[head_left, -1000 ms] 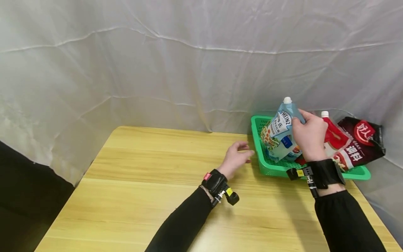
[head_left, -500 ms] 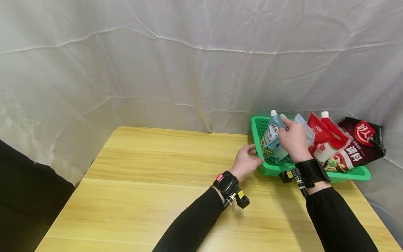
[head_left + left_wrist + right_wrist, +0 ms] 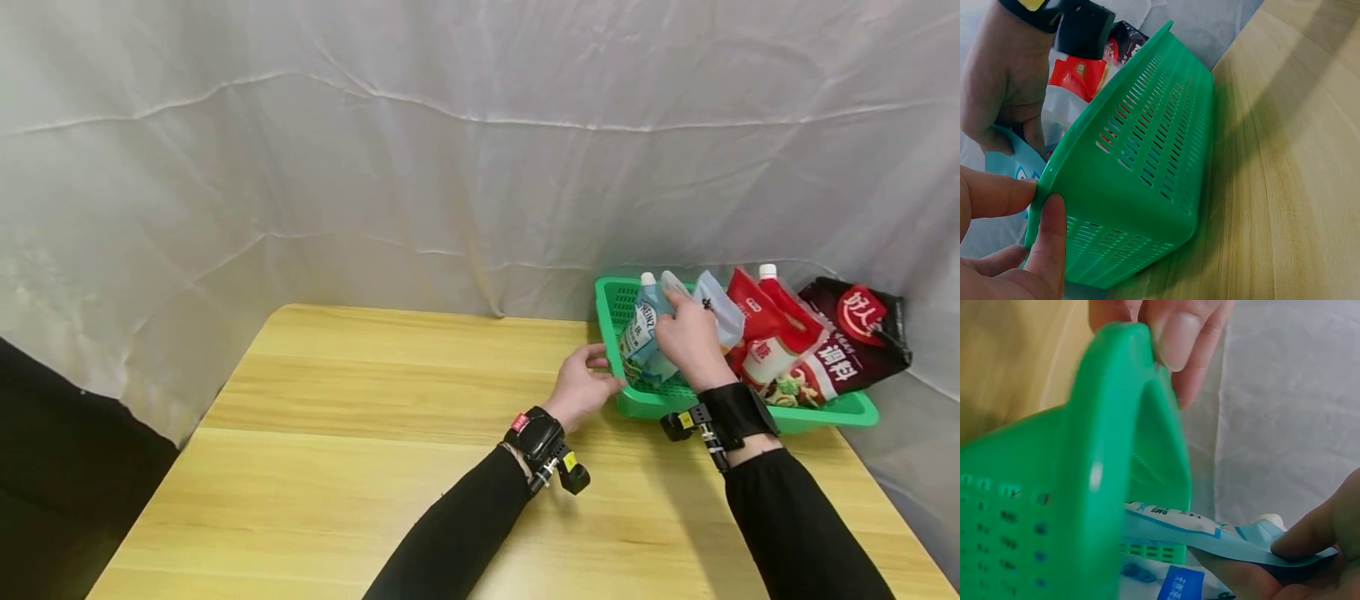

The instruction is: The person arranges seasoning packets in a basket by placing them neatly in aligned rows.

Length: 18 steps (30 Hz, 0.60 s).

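Note:
A green slotted basket [image 3: 847,410] [image 3: 1147,187] [image 3: 1054,506] sits at the table's far right corner. My left hand [image 3: 583,388] [image 3: 1016,244] pinches its near left corner rim between thumb and finger. My right hand [image 3: 690,340] [image 3: 1310,550] grips a light blue Heinz spout pouch [image 3: 641,337] [image 3: 1210,534] with a white cap, standing it at the basket's left end. Behind it lean a pale pouch [image 3: 716,304], a red spout pouch [image 3: 772,321] and a dark seasoning bag [image 3: 855,329].
The wooden table [image 3: 360,450] stretches left and toward me. A white cloth backdrop [image 3: 450,167] hangs right behind the table and the basket. The table's left edge drops to a dark floor.
My right hand lowered the blue pouch from above the basket down into its left end. My left hand moved right and took hold of the basket's corner.

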Each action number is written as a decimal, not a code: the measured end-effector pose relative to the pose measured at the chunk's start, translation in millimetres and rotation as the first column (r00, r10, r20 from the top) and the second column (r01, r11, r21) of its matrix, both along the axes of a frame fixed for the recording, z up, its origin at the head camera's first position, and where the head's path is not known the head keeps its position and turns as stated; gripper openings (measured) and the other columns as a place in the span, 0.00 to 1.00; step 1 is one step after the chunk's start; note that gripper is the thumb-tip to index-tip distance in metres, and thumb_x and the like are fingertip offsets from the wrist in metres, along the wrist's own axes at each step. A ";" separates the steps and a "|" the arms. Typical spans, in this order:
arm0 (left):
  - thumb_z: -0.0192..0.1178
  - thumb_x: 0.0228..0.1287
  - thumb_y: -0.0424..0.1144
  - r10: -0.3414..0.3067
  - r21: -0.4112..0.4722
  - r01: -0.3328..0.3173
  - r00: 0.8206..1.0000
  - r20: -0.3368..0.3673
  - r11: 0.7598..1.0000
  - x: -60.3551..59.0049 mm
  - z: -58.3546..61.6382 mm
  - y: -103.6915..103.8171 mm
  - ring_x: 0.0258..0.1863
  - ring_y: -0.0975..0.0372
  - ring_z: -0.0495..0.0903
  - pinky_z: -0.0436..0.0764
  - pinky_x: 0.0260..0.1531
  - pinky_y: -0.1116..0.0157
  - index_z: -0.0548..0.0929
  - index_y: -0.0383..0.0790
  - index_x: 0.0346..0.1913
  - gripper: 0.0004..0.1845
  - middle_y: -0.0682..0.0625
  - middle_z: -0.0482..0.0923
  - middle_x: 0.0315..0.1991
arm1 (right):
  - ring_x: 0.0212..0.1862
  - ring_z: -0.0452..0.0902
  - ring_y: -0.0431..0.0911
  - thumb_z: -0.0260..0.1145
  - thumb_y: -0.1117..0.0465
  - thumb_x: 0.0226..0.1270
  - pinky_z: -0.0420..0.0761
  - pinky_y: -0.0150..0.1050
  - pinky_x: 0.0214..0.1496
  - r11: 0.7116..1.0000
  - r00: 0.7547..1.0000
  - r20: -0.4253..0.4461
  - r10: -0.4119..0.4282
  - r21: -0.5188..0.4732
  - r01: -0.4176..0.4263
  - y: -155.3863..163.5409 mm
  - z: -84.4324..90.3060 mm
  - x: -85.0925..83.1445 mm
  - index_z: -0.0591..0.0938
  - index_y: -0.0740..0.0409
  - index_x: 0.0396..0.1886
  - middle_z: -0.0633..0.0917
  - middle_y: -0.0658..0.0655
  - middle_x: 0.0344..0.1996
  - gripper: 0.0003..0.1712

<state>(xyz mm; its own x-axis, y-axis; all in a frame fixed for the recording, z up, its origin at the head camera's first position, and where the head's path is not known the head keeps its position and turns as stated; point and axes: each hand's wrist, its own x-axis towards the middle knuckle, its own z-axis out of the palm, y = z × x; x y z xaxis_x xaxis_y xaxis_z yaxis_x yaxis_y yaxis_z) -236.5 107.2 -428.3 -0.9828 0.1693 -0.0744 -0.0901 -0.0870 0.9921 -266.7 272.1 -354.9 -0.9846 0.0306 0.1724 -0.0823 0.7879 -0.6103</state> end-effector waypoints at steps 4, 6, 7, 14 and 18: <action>0.70 0.58 0.21 0.003 -0.016 -0.003 1.000 -0.003 1.000 -0.9 0.2 -2.4 0.46 0.57 0.83 0.87 0.49 0.62 0.75 0.34 0.69 0.34 0.44 0.78 0.53 | 0.18 0.58 0.49 0.41 0.65 0.78 0.62 0.42 0.19 0.999 1.000 0.023 0.014 -0.034 -0.013 2.0 -2.6 2.0 0.57 0.69 0.81 0.72 0.84 0.62 0.34; 0.70 0.58 0.21 0.000 -0.019 0.000 1.000 -0.004 1.000 -1.0 0.4 -3.2 0.46 0.57 0.83 0.87 0.49 0.62 0.75 0.34 0.69 0.34 0.43 0.79 0.53 | 0.15 0.54 0.47 0.41 0.64 0.80 0.62 0.42 0.19 0.997 0.999 0.033 0.018 -0.069 -0.015 3.4 -3.2 4.3 0.56 0.67 0.82 0.72 0.83 0.61 0.34; 0.70 0.58 0.21 -0.004 -0.019 0.004 1.000 -0.003 1.000 -1.0 0.4 -3.4 0.46 0.57 0.83 0.87 0.49 0.62 0.75 0.34 0.69 0.34 0.42 0.78 0.54 | 0.15 0.54 0.46 0.42 0.63 0.80 0.62 0.42 0.19 0.997 0.999 0.034 0.017 -0.082 -0.015 4.1 -3.6 5.4 0.56 0.66 0.82 0.73 0.82 0.59 0.33; 0.73 0.62 0.33 -0.038 -0.261 0.006 0.992 -0.118 0.965 0.5 3.4 -15.2 0.51 0.58 0.82 0.84 0.45 0.68 0.73 0.38 0.72 0.35 0.43 0.75 0.62 | 0.32 0.77 0.58 0.51 0.52 0.83 0.69 0.44 0.25 0.998 0.999 -0.013 -0.029 -0.057 0.028 2.2 0.6 14.0 0.56 0.57 0.84 0.79 0.77 0.56 0.36; 0.69 0.69 0.44 -0.080 -0.464 -0.044 0.966 -0.245 0.885 -0.2 9.3 -39.5 0.58 0.55 0.78 0.83 0.50 0.64 0.70 0.41 0.76 0.36 0.44 0.71 0.65 | 0.70 0.70 0.67 0.54 0.50 0.82 0.84 0.56 0.56 0.997 0.999 -0.048 -0.011 -0.077 0.007 0.4 7.6 21.4 0.55 0.58 0.84 0.66 0.69 0.77 0.39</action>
<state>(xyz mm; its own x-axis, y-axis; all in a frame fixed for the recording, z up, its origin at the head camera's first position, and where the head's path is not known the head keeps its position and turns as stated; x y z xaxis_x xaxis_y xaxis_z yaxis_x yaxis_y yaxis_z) -236.8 67.7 -419.0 -0.9760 0.1942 0.0986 0.1684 0.3855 0.9072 -245.4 272.5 -347.3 -0.9747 0.0542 0.2169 -0.1066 0.7399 -0.6642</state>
